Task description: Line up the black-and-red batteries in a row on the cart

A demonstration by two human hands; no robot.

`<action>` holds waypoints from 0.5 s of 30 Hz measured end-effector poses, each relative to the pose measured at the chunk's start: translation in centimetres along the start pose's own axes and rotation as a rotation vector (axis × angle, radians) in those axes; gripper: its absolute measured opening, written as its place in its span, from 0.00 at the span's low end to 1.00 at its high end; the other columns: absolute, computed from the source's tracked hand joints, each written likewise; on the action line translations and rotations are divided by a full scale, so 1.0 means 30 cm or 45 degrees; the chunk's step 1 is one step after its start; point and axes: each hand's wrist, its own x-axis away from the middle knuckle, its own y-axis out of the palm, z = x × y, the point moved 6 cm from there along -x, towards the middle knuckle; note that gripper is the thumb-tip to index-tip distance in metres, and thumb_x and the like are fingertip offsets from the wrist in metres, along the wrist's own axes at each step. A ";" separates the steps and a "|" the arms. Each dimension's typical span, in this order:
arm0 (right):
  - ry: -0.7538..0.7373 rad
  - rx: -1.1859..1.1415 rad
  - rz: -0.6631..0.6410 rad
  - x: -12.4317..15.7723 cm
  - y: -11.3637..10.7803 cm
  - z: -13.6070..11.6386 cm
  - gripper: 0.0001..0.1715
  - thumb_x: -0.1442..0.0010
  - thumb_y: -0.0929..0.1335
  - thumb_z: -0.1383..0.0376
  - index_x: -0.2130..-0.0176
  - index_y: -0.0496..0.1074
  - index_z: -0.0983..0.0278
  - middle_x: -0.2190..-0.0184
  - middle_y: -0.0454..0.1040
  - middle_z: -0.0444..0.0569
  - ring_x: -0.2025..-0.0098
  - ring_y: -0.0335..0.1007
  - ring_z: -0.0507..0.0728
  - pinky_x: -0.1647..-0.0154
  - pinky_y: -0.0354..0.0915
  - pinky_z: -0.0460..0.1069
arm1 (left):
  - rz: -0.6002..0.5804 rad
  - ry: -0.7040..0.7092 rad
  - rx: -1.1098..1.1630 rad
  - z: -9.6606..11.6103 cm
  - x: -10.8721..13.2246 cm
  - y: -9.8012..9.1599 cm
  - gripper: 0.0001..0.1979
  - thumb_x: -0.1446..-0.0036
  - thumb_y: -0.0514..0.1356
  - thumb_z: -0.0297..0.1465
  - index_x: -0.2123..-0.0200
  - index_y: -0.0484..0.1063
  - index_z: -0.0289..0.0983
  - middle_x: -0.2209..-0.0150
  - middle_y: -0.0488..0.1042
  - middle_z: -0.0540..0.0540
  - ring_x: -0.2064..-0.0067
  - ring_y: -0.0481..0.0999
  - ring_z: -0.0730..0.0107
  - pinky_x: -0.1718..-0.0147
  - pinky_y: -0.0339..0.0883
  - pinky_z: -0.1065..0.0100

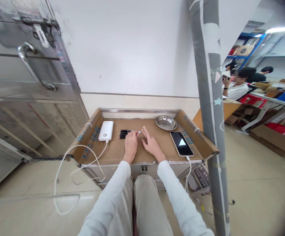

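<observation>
Resting on the cardboard-lined bench, the left hand had its fingertips at a bunch of black pens. Its grip pinched one end of a small white piece, which stuck out toward the right hand. The right hand lay palm down just beside the left, its grip spread wide and holding nothing, its fingertips near the white piece. The pens lay side by side near the middle of the bench. To their left sat a white power bank, whose white cable looped over the front edge to the floor. A steel bowl stood at the far right, and a lit phone lay nearer. Other people sat well apart beyond a grey pole.
</observation>
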 end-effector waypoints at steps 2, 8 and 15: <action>0.105 0.065 0.011 0.004 0.013 0.028 0.37 0.39 0.58 0.67 0.34 0.41 0.65 0.40 0.62 0.55 0.42 0.61 0.57 0.44 0.60 0.54 | 0.048 -0.096 -0.156 -0.012 0.025 -0.022 0.11 0.36 0.46 0.31 0.58 0.67 0.35 0.60 0.71 0.40 0.57 0.68 0.58 0.57 0.62 0.60; 0.268 0.263 0.007 0.022 0.047 0.086 0.23 0.36 0.56 0.66 0.45 0.65 0.69 0.42 0.64 0.57 0.40 0.57 0.59 0.40 0.54 0.56 | -0.027 -0.194 -0.409 -0.011 0.063 -0.034 0.14 0.39 0.43 0.23 0.58 0.65 0.30 0.60 0.67 0.36 0.59 0.67 0.58 0.59 0.62 0.60; 0.271 0.256 -0.001 0.022 0.047 0.089 0.24 0.37 0.56 0.66 0.44 0.65 0.67 0.42 0.64 0.55 0.39 0.57 0.58 0.40 0.54 0.55 | -0.133 0.100 -0.117 0.026 0.046 0.004 0.13 0.43 0.45 0.19 0.58 0.65 0.31 0.59 0.66 0.38 0.54 0.67 0.58 0.53 0.60 0.59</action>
